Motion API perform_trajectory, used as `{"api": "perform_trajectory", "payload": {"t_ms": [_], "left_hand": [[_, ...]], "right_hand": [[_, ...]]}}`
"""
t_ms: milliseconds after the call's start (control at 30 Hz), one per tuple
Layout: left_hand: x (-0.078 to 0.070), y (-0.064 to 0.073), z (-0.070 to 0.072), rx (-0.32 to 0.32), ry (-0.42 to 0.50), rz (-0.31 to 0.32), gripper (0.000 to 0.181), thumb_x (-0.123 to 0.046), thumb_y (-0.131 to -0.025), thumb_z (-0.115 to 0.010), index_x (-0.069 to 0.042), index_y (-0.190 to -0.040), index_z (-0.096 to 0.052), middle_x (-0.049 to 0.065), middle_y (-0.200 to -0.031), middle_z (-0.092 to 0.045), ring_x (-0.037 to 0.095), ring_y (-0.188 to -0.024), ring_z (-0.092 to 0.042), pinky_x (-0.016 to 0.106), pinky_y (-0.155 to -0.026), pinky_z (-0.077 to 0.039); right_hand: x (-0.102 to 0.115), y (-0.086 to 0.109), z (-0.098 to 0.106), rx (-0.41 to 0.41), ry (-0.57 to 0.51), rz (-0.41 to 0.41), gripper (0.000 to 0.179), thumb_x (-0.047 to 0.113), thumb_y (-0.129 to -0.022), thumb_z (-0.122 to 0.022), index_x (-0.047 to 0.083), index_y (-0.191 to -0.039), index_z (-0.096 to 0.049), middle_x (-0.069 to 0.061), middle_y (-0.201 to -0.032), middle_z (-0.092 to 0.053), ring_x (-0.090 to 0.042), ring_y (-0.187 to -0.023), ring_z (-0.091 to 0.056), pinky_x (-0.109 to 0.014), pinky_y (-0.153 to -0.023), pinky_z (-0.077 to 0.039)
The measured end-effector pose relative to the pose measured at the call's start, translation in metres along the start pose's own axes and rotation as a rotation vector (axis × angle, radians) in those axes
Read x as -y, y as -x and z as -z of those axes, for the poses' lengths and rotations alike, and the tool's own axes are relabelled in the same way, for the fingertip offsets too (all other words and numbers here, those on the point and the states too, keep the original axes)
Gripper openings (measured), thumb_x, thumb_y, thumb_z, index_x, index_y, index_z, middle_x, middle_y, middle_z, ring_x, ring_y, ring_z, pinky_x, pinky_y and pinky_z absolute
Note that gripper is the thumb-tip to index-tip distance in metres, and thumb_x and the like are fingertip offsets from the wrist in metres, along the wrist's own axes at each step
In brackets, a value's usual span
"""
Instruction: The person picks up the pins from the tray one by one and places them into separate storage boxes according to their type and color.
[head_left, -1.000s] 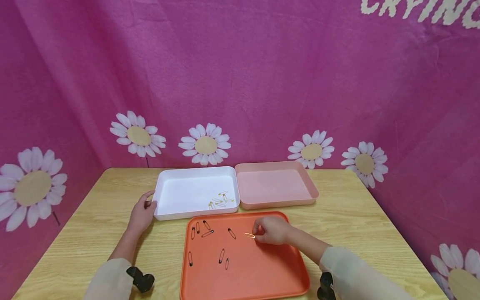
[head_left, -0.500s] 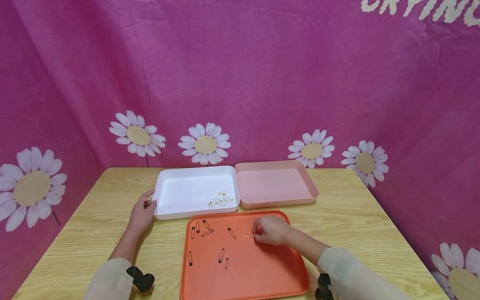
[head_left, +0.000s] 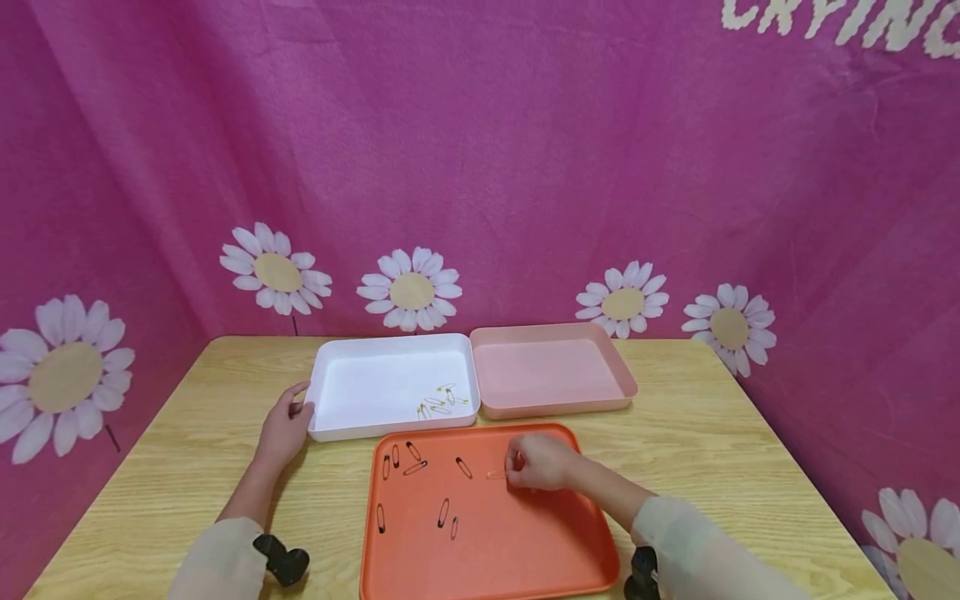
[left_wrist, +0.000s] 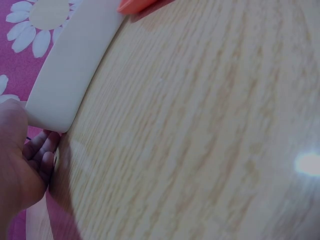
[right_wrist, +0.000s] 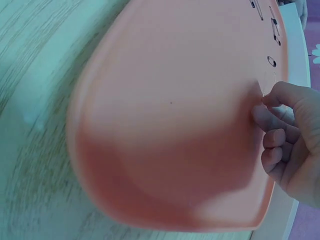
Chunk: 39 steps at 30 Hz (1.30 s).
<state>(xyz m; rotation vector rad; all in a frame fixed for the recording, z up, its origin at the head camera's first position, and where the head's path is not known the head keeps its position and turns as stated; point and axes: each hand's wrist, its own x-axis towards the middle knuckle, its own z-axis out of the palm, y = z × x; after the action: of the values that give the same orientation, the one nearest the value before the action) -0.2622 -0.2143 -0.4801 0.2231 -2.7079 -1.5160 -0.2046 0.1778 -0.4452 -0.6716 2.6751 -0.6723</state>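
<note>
My right hand (head_left: 543, 462) is over the orange tray (head_left: 525, 546), pinching a gold safety pin (head_left: 495, 475) between thumb and index finger. The pin sticks out leftward, thin and faint; in the right wrist view the other fingers of the right hand (right_wrist: 295, 135) are curled. Several black safety pins (head_left: 464, 467) lie on the tray's left half. My left hand (head_left: 285, 425) holds the left end of the white tray (head_left: 352, 432); in the left wrist view its fingers (left_wrist: 45, 147) curl beside the tray's corner. Several gold safety pins (head_left: 437, 408) lie in the white tray's near right corner.
A pink tray (head_left: 555, 408) stands against the white tray's right side, behind the orange tray. All three are on a wooden table (head_left: 697, 467). A magenta cloth with daisies (head_left: 480, 167) hangs behind the table and along its sides.
The gold pin in my right hand has turned slightly and shows less of itself. The right hand has barely shifted; the left hand and the trays stay put.
</note>
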Motion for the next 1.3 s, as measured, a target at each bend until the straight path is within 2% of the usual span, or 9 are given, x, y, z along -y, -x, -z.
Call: {"api": "perform_trajectory", "payload": {"t_ms": [267,467,700,1000,1167,1300], "left_hand": [[-0.001,0.001,0.000,0.006,0.002,0.005,0.049,-0.018,-0.098,-0.038,-0.008,-0.146,-0.029,0.028,-0.126,-0.049,0.033,-0.113,-0.046,0.044,-0.096,-0.038],[-0.001,0.001,0.000,0.003,-0.002,0.010,0.049,-0.018,-0.098,-0.038,-0.008,-0.145,-0.030,0.028,-0.126,-0.048,0.033,-0.114,-0.046,0.045,-0.097,-0.037],[-0.001,0.001,0.000,0.011,0.000,0.015,0.049,-0.019,-0.099,-0.038,-0.008,-0.146,-0.029,0.028,-0.128,-0.047,0.034,-0.116,-0.044,0.047,-0.100,-0.036],[-0.004,0.002,0.001,0.019,0.004,0.022,0.050,-0.019,-0.099,-0.037,-0.009,-0.147,-0.028,0.027,-0.127,-0.046,0.034,-0.116,-0.044,0.047,-0.100,-0.035],[-0.003,0.001,0.001,0.017,0.005,0.012,0.050,-0.019,-0.098,-0.038,-0.009,-0.146,-0.028,0.028,-0.127,-0.047,0.034,-0.116,-0.044,0.047,-0.100,-0.036],[-0.003,0.003,0.002,0.019,0.005,0.011,0.050,-0.019,-0.098,-0.038,-0.008,-0.146,-0.028,0.029,-0.128,-0.047,0.035,-0.116,-0.045,0.047,-0.100,-0.035]], "right_hand": [[-0.006,0.002,0.006,0.029,-0.184,-0.046,0.007,0.008,-0.081,-0.064,0.011,-0.076,-0.060,0.003,-0.059,-0.057,-0.010,-0.048,-0.053,-0.026,-0.048,-0.046],[-0.008,0.003,0.012,-0.008,-0.209,-0.029,0.006,0.006,-0.079,-0.063,0.009,-0.074,-0.060,0.002,-0.055,-0.055,-0.011,-0.046,-0.054,-0.026,-0.047,-0.045],[-0.011,0.003,0.016,0.003,-0.236,-0.054,0.007,0.005,-0.080,-0.062,0.007,-0.075,-0.059,0.002,-0.055,-0.054,-0.011,-0.046,-0.053,-0.023,-0.046,-0.040],[-0.012,-0.001,0.027,-0.006,-0.233,-0.040,0.007,0.007,-0.082,-0.062,0.006,-0.076,-0.060,0.001,-0.053,-0.052,-0.020,-0.049,-0.056,-0.025,-0.048,-0.042],[-0.010,-0.006,0.034,-0.025,-0.232,-0.026,0.006,0.007,-0.083,-0.062,0.006,-0.077,-0.059,-0.005,-0.052,-0.055,-0.034,-0.054,-0.059,-0.025,-0.047,-0.040],[-0.006,-0.012,0.040,-0.037,-0.229,-0.016,0.004,0.007,-0.081,-0.061,0.005,-0.077,-0.059,-0.003,-0.052,-0.054,-0.033,-0.053,-0.059,-0.024,-0.048,-0.039]]}}
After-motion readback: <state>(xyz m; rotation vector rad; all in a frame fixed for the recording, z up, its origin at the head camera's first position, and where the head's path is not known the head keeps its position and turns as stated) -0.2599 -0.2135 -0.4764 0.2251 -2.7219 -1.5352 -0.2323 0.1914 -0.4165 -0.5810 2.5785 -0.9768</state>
